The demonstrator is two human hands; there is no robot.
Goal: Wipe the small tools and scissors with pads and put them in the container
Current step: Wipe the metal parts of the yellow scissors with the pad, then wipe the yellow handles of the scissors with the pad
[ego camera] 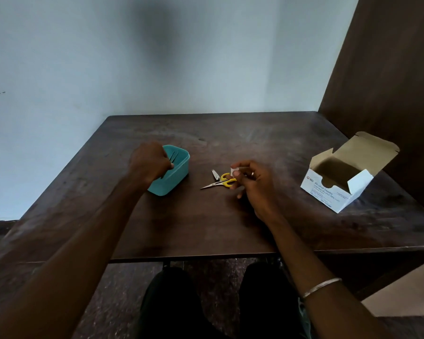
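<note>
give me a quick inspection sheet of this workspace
surface: dark wooden table, worn
job's things: teal container with tweezers going in; yellow-handled scissors and nail clipper on the table; white pad
clutter: open alcohol swab box
hands: left hand holds the tweezers over the container; right hand pinches the pad
cables: nothing seen
surroundings: pale wall, dark wood panel on the right

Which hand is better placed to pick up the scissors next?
Probably the left hand. It is at the teal container, setting tweezers in, about to free up. The right hand is nearer the scissors but pinches the pad.
</note>
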